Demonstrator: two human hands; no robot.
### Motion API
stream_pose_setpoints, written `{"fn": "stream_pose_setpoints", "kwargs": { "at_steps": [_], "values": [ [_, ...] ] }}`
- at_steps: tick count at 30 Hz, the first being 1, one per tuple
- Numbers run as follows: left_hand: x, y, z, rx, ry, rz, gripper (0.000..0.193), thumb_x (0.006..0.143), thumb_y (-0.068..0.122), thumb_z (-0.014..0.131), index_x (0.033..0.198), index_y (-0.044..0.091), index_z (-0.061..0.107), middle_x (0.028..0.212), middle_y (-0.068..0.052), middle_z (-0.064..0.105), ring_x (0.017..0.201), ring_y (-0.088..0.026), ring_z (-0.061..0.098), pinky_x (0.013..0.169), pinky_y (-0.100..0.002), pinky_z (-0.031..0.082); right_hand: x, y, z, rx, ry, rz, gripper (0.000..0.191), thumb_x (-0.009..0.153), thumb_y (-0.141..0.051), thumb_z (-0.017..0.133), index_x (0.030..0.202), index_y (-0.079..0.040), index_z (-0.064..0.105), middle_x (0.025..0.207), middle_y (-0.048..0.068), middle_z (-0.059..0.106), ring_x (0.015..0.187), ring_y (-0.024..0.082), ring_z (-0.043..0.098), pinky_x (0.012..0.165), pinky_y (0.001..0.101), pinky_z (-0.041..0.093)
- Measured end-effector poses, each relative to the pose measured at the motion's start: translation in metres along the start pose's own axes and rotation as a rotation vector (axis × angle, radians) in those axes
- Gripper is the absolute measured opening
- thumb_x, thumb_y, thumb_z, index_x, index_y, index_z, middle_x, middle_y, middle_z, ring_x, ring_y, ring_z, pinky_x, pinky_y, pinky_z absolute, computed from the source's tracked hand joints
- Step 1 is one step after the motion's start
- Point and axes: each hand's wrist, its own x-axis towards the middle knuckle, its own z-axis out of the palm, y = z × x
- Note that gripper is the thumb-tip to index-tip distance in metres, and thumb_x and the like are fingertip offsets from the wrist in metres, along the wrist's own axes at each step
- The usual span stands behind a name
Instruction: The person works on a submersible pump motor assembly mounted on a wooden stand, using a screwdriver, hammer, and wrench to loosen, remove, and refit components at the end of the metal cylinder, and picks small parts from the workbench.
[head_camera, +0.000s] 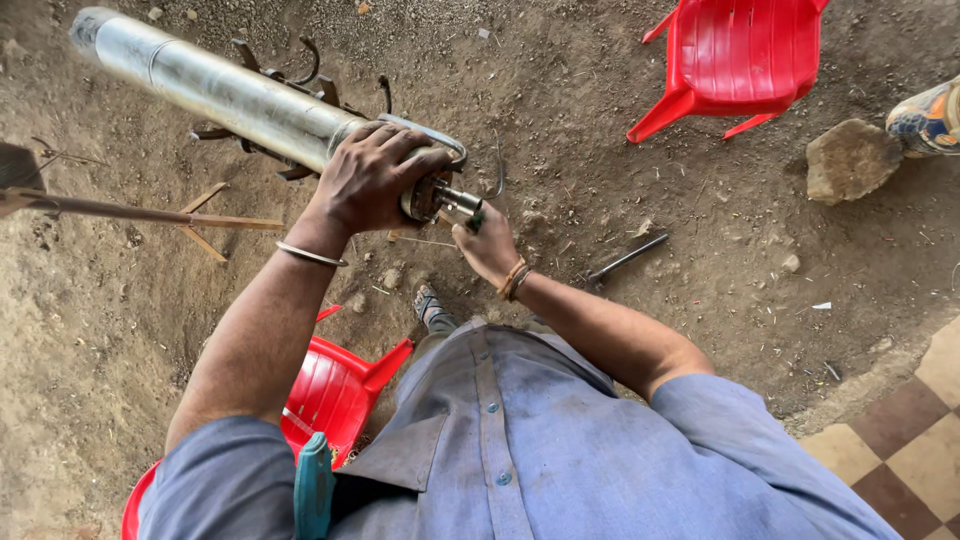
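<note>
I am looking down past my blue shirt at bare dirt ground. A long shiny metal tube is running from the upper left of the frame down toward the centre, and I am gripping its near end with my left hand, fingers wrapped fully round the tube with no gap showing. A thin metal bangle is sitting on that wrist.

Just right of centre, my right hand is closing around something small and dark at the short metal fitting sticking out of the tube's end (I cannot tell what it is, nor how tightly the fingers are curled, since the back of the hand is hiding them). A bent wire loop is arching over the end of the tube.

Judging from this, work on the fitting is under way, not finished: both hands are engaged at the end, and a hammer is lying untouched on the dirt to the right of centre.

Behind the tube, dark curved metal hooks are resting on the ground. A red plastic chair is tipped over at the upper right, beside a rock; another red chair is under me at the lower left. Checked floor tiles are showing at the lower right.
</note>
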Motion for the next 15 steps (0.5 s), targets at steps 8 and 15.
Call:
{"fn": "stream_pose_setpoints", "kwargs": {
  "at_steps": [8,15],
  "values": [
    [-0.007,-0.005,0.011,0.027,0.046,0.030,0.084,0.061,0.047,0.094,0.134,0.025,0.057,0.120,-0.013,0.067,0.108,-0.035,0.068,0.101,-0.052,0.052,-0.067,-0.046,0.013,0.400,-0.178,0.337,0.032,0.090,0.001,0.059,0.119,-0.008,0.048,0.087,0.012,0.065,0.070,0.018,0.065,0.065,0.0304,0.058],
    [-0.012,-0.008,0.010,0.024,0.031,0.050,0.096,0.052,0.046,0.094,0.137,0.022,0.056,0.123,-0.016,0.066,0.109,-0.036,0.067,0.100,-0.053,0.050,-0.114,-0.071,0.010,0.365,-0.126,-0.047,0.046,0.093,0.009,0.059,0.136,-0.002,0.047,0.108,0.013,0.071,0.095,0.022,0.072,0.083,0.0368,0.064]
  ]
}}
